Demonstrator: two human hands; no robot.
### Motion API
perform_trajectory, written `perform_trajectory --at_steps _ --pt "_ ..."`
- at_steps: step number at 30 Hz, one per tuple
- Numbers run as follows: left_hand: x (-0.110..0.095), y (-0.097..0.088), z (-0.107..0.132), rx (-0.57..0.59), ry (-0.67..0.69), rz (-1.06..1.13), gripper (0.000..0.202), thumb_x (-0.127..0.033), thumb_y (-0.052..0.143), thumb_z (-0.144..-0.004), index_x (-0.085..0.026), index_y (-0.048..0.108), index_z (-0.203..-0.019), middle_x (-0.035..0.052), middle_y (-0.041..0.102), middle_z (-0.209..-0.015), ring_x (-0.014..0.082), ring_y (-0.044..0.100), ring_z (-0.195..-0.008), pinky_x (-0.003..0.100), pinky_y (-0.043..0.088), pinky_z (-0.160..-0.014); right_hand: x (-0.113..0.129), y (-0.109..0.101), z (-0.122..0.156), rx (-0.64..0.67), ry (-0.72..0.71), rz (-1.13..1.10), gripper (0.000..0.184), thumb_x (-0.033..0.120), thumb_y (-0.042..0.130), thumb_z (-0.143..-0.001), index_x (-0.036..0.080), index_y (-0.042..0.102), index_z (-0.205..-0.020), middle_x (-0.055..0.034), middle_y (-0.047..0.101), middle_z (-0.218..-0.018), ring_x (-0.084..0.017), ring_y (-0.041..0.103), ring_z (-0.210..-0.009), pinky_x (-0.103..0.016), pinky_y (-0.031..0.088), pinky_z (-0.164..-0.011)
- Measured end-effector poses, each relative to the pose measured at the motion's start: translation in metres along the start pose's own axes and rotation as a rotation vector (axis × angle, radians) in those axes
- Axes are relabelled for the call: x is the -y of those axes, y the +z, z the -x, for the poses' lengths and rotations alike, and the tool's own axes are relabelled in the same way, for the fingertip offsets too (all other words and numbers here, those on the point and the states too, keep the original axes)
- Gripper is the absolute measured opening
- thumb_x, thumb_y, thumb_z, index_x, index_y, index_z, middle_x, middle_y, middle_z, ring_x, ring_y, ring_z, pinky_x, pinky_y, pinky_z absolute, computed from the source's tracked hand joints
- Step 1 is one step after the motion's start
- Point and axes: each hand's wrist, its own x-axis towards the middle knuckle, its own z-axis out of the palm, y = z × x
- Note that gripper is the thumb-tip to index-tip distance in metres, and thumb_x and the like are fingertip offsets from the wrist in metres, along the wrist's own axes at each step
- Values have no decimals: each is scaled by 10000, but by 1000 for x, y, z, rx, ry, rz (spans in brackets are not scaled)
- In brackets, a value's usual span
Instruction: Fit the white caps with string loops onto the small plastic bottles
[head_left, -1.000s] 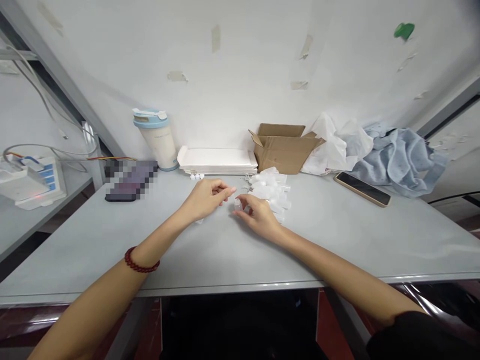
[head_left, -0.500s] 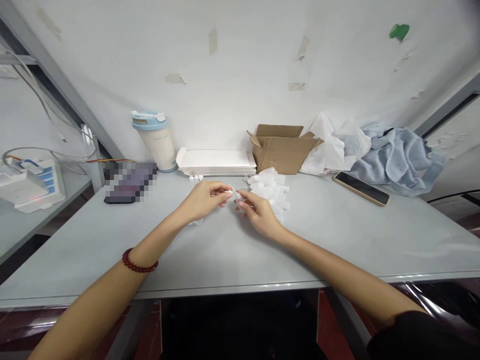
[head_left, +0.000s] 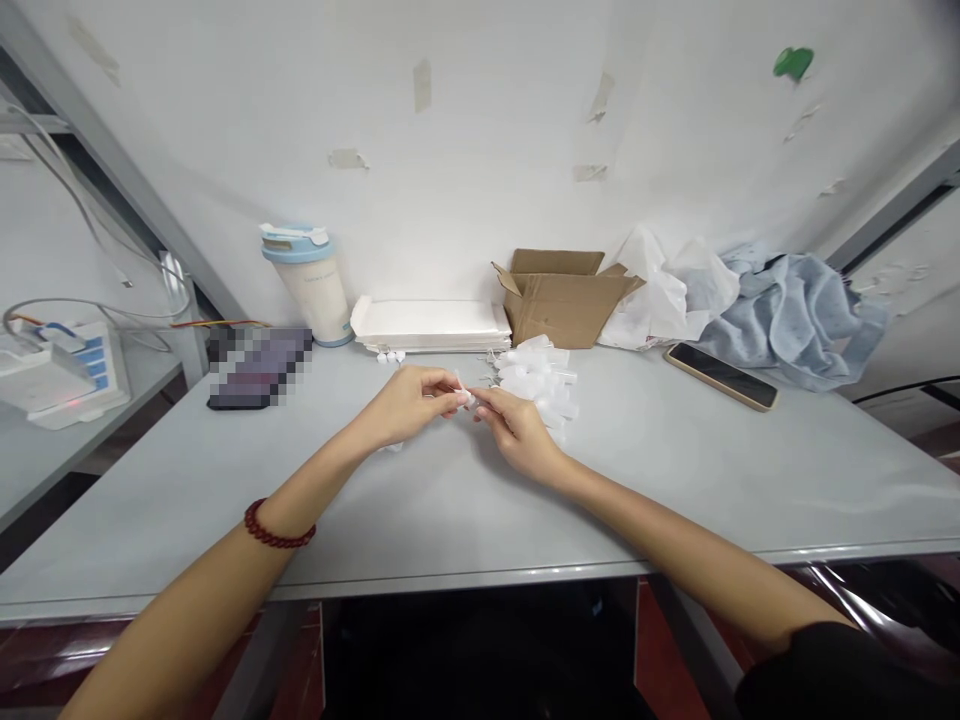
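Note:
My left hand (head_left: pixel 409 405) is closed in a pinch on a small white plastic piece (head_left: pixel 469 398) above the middle of the table. From the other side my right hand (head_left: pixel 523 438) grips the same piece with thumb and fingers. Its exact kind is too small to make out, and the fingertips partly cover it. Just behind my right hand lies a pile of translucent white plastic pieces (head_left: pixel 538 375), which look like small bottles or tubes. Part of another clear piece (head_left: pixel 393 446) shows below my left hand. Several tiny white caps (head_left: pixel 391 356) sit beyond the left hand.
Along the wall stand a cream tumbler (head_left: pixel 311 290), a stack of flat white boxes (head_left: pixel 431 325), an open cardboard box (head_left: pixel 562 305) and a white plastic bag (head_left: pixel 660 290). A phone (head_left: pixel 721 376) lies beside a blue cloth (head_left: pixel 802 315) at right. A pixelated dark item (head_left: pixel 259 370) lies left.
My hands have come closer together, and the right fingers now meet the left fingertips at the white plastic piece. The things on the table have stayed in place.

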Motion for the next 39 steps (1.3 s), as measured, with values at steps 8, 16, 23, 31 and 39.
perform_trajectory --at_steps 8,16,23,31,39 --pt "5 3 0 1 23 -10 182 -316 614 -787 -156 694 -819 21 686 -733 164 629 -709 261 479 -677 10 0 2 -7 192 -217 236 248 403 -906 194 470 -1126 -47 638 -851 -145 540 -693 -316 437 -694" --pt "-1 2 3 45 58 -16 172 -317 604 -812 -167 687 -824 10 692 -748 141 622 -696 231 478 -659 25 -10 -3 19 624 -848 352 320 547 -818 201 390 -1110 -13 636 -701 -99 424 -499 -240 321 -497" --pt "-8 3 4 165 51 25 201 -330 559 -841 -158 642 -777 12 673 -726 124 592 -656 223 467 -637 26 -12 -4 88 749 -1077 356 259 590 -773 201 405 -1072 8 600 -612 -61 344 -421 -194 204 -440" --pt "-8 4 5 205 28 25 142 -298 562 -795 -170 619 -774 9 656 -716 139 586 -676 232 453 -629 23 -11 -4 170 758 -1079 249 285 570 -814 199 451 -1015 16 587 -615 -52 326 -410 -186 204 -414" --pt "-2 2 0 -16 -95 89 187 -332 616 -766 -152 660 -748 -6 618 -627 128 582 -597 254 468 -631 17 -11 -4 53 480 -593 389 437 642 -775 202 473 -1034 14 560 -755 -104 483 -571 -244 399 -498"
